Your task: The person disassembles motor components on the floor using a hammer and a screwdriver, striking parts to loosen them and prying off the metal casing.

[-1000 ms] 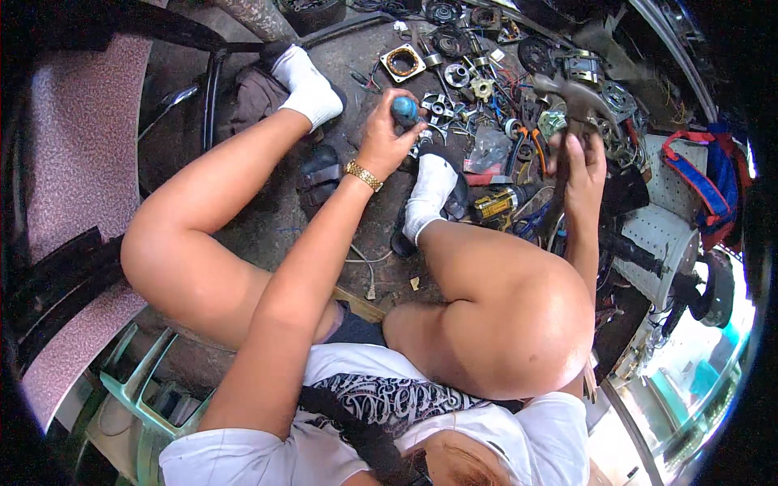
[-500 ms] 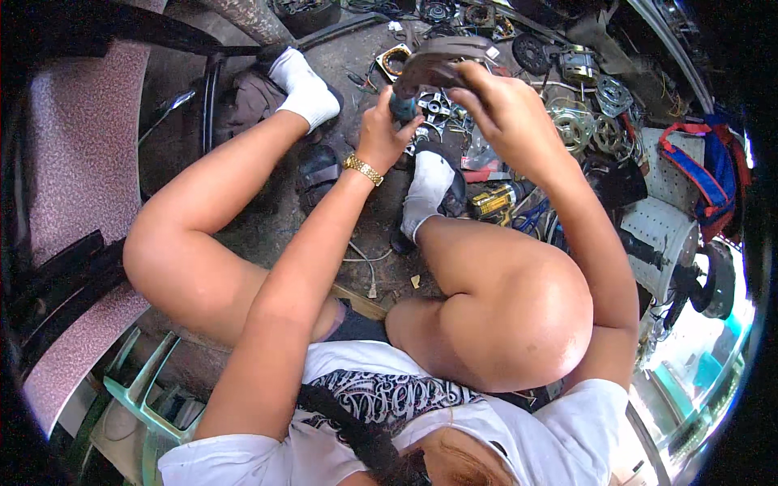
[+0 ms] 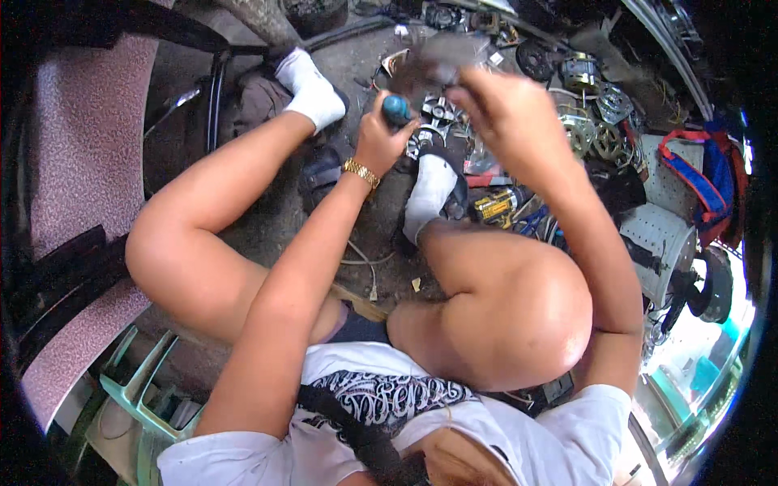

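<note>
My left hand (image 3: 381,138), with a gold watch at the wrist, is closed around an upright blue-handled tool (image 3: 395,110) whose lower end is hidden by metal parts and fingers. My right hand (image 3: 515,120) grips a hammer (image 3: 433,63), blurred by motion, above and right of the blue handle; whether it touches the handle I cannot tell. Below them, a silver metal housing (image 3: 438,111) lies on the floor near my white-socked foot (image 3: 429,190).
Scattered motor parts (image 3: 608,138) crowd the dirty floor ahead, with a yellow drill (image 3: 496,206) right of my foot. A red-and-blue bag (image 3: 711,182) rests on a perforated grey object at right. A pink speckled panel (image 3: 89,146) and dark metal frame stand at left.
My right hand and hammer have swung from the right up and left to above the blue handle, and are now blurred. My left hand has stayed almost in place.
</note>
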A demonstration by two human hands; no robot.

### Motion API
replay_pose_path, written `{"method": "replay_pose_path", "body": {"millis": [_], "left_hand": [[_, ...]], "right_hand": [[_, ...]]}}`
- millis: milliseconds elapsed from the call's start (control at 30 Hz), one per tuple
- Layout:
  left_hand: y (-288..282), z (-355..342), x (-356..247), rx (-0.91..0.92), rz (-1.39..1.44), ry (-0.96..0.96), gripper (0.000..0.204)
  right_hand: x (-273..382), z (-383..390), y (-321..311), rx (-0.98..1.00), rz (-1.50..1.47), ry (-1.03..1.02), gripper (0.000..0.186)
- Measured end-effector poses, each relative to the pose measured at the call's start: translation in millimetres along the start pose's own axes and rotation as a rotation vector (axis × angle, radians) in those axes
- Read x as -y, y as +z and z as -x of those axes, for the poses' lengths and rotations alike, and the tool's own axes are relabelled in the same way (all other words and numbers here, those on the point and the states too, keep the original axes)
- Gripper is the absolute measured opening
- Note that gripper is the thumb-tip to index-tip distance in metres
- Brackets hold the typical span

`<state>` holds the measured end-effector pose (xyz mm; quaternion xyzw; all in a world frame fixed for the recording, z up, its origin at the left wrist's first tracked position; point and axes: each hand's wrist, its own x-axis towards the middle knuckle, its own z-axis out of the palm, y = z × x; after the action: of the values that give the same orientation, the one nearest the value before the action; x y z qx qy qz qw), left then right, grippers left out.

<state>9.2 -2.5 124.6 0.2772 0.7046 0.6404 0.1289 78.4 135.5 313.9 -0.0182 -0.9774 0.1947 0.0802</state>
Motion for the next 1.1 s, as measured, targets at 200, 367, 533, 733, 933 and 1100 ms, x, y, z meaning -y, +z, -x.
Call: {"method": "replay_pose_path", "body": {"millis": [200,367,533,733,933,1100], "left_hand": [[5,-6,3,0.061,-0.263,0.102,0.036],[1,-5,-4,0.030,-0.224,-0.019,0.037],[8,-13,2,-0.033,-0.186,0.144,0.037],[4,-3,11,0.016,-0.310,0.126,0.036],[8,-1,1,0.055,-0.214,0.046,0.041],[4,-3,-7,0.075,-0.304,0.020,0.045]], "right_hand": [[-4,-5,18,0.183,0.131,0.111,0.021],[9,-10,0,-0.173,-0.136,-0.070,0.022],[-11,-2,11,0.098,0.069,0.064,0.022],[-7,5,22,0.086,0.058,0.033,0.021],[-5,9,18,0.029,-0.038,0.041,0.020],[-9,11,22,-0.008,-0.041,0.013,0.019]]}}
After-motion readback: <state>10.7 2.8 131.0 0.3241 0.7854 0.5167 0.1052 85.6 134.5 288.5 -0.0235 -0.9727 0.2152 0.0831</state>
